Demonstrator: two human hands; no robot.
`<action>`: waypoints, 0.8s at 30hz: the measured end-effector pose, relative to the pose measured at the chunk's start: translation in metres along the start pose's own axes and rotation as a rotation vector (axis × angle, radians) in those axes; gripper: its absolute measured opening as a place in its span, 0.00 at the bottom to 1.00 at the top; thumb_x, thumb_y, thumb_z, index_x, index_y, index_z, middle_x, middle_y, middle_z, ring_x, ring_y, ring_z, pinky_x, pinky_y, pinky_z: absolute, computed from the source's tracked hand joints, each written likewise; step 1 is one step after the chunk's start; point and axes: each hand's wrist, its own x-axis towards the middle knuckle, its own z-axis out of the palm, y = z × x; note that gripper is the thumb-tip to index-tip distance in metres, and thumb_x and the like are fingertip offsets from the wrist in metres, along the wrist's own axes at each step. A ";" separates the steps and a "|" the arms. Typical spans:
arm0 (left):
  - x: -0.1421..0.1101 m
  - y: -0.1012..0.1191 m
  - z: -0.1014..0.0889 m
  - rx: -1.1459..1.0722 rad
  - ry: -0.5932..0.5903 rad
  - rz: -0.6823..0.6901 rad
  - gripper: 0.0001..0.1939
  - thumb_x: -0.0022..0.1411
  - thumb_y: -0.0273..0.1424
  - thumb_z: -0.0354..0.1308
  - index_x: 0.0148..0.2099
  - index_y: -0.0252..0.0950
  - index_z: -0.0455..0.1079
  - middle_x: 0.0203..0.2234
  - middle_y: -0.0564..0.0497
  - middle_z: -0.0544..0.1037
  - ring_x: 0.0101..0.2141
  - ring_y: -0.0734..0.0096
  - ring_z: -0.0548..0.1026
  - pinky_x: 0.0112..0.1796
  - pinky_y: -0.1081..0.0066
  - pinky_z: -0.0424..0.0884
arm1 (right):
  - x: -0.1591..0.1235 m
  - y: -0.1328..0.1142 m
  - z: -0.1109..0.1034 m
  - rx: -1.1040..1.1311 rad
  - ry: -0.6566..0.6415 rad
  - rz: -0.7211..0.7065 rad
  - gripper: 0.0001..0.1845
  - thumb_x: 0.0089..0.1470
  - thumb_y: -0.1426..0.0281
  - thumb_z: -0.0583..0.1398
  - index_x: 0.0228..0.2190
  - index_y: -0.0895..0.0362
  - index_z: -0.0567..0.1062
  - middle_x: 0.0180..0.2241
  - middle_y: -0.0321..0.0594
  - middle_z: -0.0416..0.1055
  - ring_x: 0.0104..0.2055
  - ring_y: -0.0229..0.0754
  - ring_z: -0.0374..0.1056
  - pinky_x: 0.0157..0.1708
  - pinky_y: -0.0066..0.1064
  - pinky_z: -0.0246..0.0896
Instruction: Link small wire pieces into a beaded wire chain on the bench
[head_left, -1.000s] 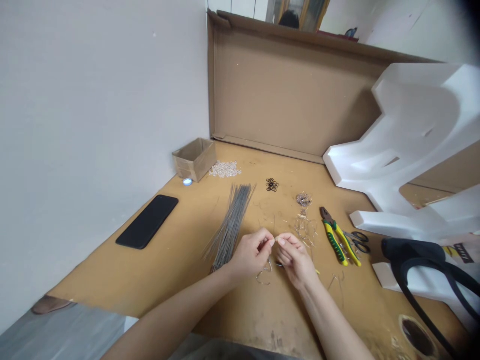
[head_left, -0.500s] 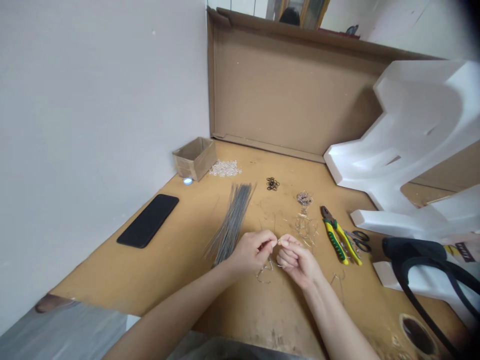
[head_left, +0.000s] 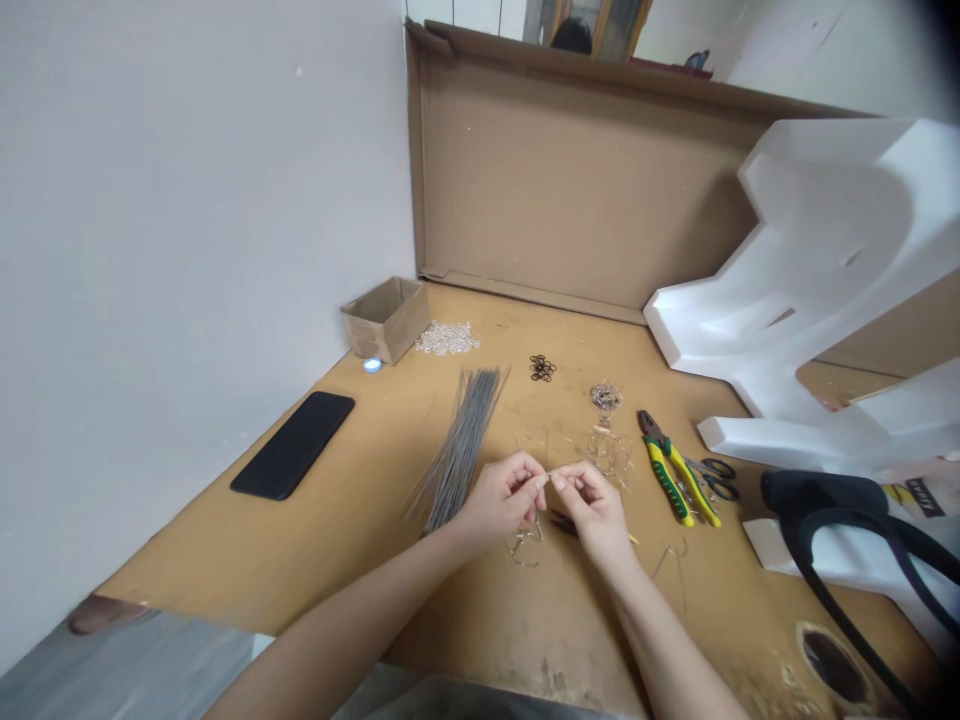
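My left hand (head_left: 506, 497) and my right hand (head_left: 594, 508) meet fingertip to fingertip above the table. Both are closed in a pinch on a tiny thin piece of wire (head_left: 548, 476), mostly covered by the fingers. Beside my left hand lies a bundle of straight grey wires (head_left: 466, 430). Bent wire pieces (head_left: 525, 545) rest just below the hands. Partly hidden under my right hand is a dark-tipped tool (head_left: 564, 522) with a bit of yellow showing on its other side. More bent wires (head_left: 609, 452) lie beyond my right hand.
Green-yellow pliers (head_left: 679, 480) and scissors (head_left: 716, 478) lie at right, near white foam (head_left: 817, 260). Further back are black rings (head_left: 542, 368), a wire cluster (head_left: 605, 396), clear small pieces (head_left: 448, 338) and a cardboard box (head_left: 386, 320). A phone (head_left: 294, 445) lies left.
My right hand has turned, its thumb now on top and its fingers less curled. The dark-tipped tool beneath it shows more. The view has shifted slightly.
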 end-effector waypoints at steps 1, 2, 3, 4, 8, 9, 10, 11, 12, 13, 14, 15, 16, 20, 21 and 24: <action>0.000 0.000 0.001 -0.027 -0.009 -0.008 0.09 0.58 0.35 0.50 0.30 0.34 0.61 0.17 0.57 0.68 0.15 0.81 0.65 0.19 0.79 0.62 | -0.001 0.002 0.000 -0.042 -0.001 -0.030 0.08 0.48 0.64 0.60 0.24 0.56 0.72 0.17 0.31 0.62 0.20 0.34 0.53 0.20 0.25 0.48; -0.001 0.000 0.001 -0.047 -0.014 -0.015 0.09 0.58 0.35 0.50 0.30 0.34 0.61 0.17 0.57 0.68 0.15 0.81 0.65 0.19 0.78 0.62 | -0.002 0.003 0.000 -0.082 0.002 -0.056 0.08 0.49 0.64 0.60 0.25 0.55 0.72 0.17 0.31 0.63 0.20 0.34 0.54 0.21 0.26 0.49; -0.001 0.000 0.002 -0.060 -0.012 -0.022 0.09 0.58 0.35 0.50 0.30 0.35 0.60 0.17 0.57 0.68 0.15 0.81 0.65 0.19 0.78 0.63 | -0.003 0.005 0.001 -0.118 0.006 -0.077 0.08 0.50 0.64 0.59 0.25 0.55 0.72 0.17 0.32 0.63 0.20 0.35 0.55 0.21 0.26 0.50; -0.001 0.000 0.003 -0.062 -0.005 -0.027 0.09 0.58 0.35 0.50 0.30 0.35 0.60 0.18 0.57 0.68 0.15 0.81 0.65 0.19 0.78 0.63 | -0.004 0.006 0.001 -0.148 0.011 -0.092 0.07 0.50 0.65 0.59 0.26 0.55 0.72 0.18 0.32 0.64 0.20 0.35 0.55 0.21 0.27 0.50; -0.001 -0.004 0.002 0.083 0.050 0.000 0.09 0.59 0.34 0.49 0.29 0.35 0.61 0.18 0.55 0.70 0.17 0.79 0.67 0.21 0.78 0.63 | -0.001 0.007 0.001 -0.207 0.037 -0.094 0.07 0.49 0.65 0.59 0.27 0.56 0.73 0.19 0.33 0.66 0.20 0.35 0.56 0.22 0.27 0.51; 0.000 -0.004 0.002 0.149 0.064 0.021 0.09 0.59 0.33 0.49 0.29 0.35 0.62 0.19 0.55 0.71 0.18 0.79 0.68 0.22 0.77 0.64 | 0.001 0.006 0.001 -0.194 0.030 -0.077 0.08 0.49 0.64 0.60 0.26 0.56 0.73 0.19 0.34 0.66 0.20 0.35 0.56 0.22 0.26 0.52; 0.000 -0.005 0.001 0.218 0.072 0.045 0.08 0.59 0.32 0.48 0.30 0.35 0.63 0.19 0.54 0.72 0.19 0.78 0.69 0.23 0.77 0.64 | 0.003 0.005 0.001 -0.169 0.018 -0.053 0.08 0.48 0.64 0.60 0.25 0.57 0.73 0.19 0.34 0.66 0.20 0.35 0.57 0.21 0.26 0.52; 0.000 -0.005 -0.001 0.283 0.076 0.070 0.08 0.60 0.32 0.48 0.30 0.35 0.64 0.19 0.54 0.72 0.20 0.78 0.70 0.24 0.77 0.64 | 0.005 0.005 0.001 -0.144 0.003 -0.028 0.09 0.48 0.63 0.60 0.25 0.57 0.72 0.19 0.34 0.66 0.21 0.35 0.57 0.21 0.25 0.52; 0.001 -0.006 -0.002 0.339 0.076 0.093 0.09 0.60 0.32 0.47 0.31 0.35 0.64 0.20 0.54 0.73 0.20 0.78 0.70 0.25 0.77 0.64 | 0.006 0.004 0.001 -0.122 -0.009 -0.007 0.10 0.48 0.63 0.60 0.25 0.57 0.72 0.19 0.34 0.67 0.21 0.35 0.58 0.21 0.25 0.52; 0.001 -0.005 -0.003 0.387 0.073 0.110 0.09 0.60 0.32 0.47 0.32 0.36 0.65 0.20 0.55 0.73 0.21 0.78 0.71 0.26 0.77 0.64 | 0.007 0.004 0.001 -0.108 -0.013 0.008 0.10 0.48 0.63 0.60 0.25 0.58 0.72 0.20 0.35 0.68 0.21 0.35 0.58 0.21 0.25 0.53; 0.001 -0.005 -0.004 0.428 0.069 0.122 0.09 0.60 0.32 0.46 0.32 0.36 0.65 0.20 0.55 0.73 0.21 0.77 0.71 0.26 0.78 0.64 | 0.008 0.004 0.001 -0.102 -0.012 0.017 0.10 0.48 0.63 0.59 0.25 0.58 0.72 0.20 0.35 0.68 0.22 0.35 0.59 0.21 0.24 0.53; 0.001 -0.004 -0.004 0.466 0.067 0.129 0.09 0.61 0.32 0.46 0.33 0.36 0.65 0.20 0.55 0.74 0.21 0.77 0.71 0.26 0.78 0.64 | 0.008 0.004 0.001 -0.101 -0.007 0.021 0.10 0.48 0.63 0.59 0.25 0.58 0.72 0.20 0.36 0.69 0.22 0.35 0.60 0.21 0.24 0.53; 0.000 -0.004 -0.004 0.499 0.067 0.134 0.09 0.61 0.32 0.46 0.33 0.36 0.66 0.20 0.55 0.73 0.22 0.77 0.71 0.26 0.78 0.63 | 0.007 0.004 0.002 -0.102 0.002 0.023 0.10 0.48 0.63 0.59 0.24 0.58 0.72 0.20 0.36 0.69 0.22 0.35 0.60 0.21 0.24 0.53; -0.001 -0.003 -0.001 0.632 0.102 0.160 0.10 0.61 0.31 0.45 0.34 0.37 0.66 0.20 0.55 0.73 0.23 0.76 0.71 0.26 0.77 0.62 | 0.005 0.005 0.004 -0.130 0.076 0.025 0.09 0.46 0.65 0.60 0.24 0.58 0.73 0.19 0.35 0.69 0.21 0.35 0.60 0.21 0.24 0.54; -0.001 -0.003 0.000 0.670 0.121 0.169 0.10 0.61 0.31 0.45 0.34 0.37 0.66 0.21 0.55 0.74 0.23 0.76 0.71 0.26 0.77 0.61 | 0.005 0.004 0.005 -0.132 0.091 0.030 0.08 0.46 0.65 0.60 0.24 0.58 0.74 0.19 0.35 0.69 0.21 0.35 0.60 0.21 0.24 0.54; -0.002 -0.005 0.003 0.777 0.169 0.196 0.09 0.61 0.31 0.45 0.33 0.36 0.66 0.23 0.53 0.74 0.24 0.74 0.71 0.26 0.76 0.60 | 0.004 0.001 0.006 -0.065 0.113 0.081 0.08 0.43 0.65 0.62 0.23 0.58 0.74 0.19 0.35 0.70 0.21 0.35 0.61 0.21 0.24 0.55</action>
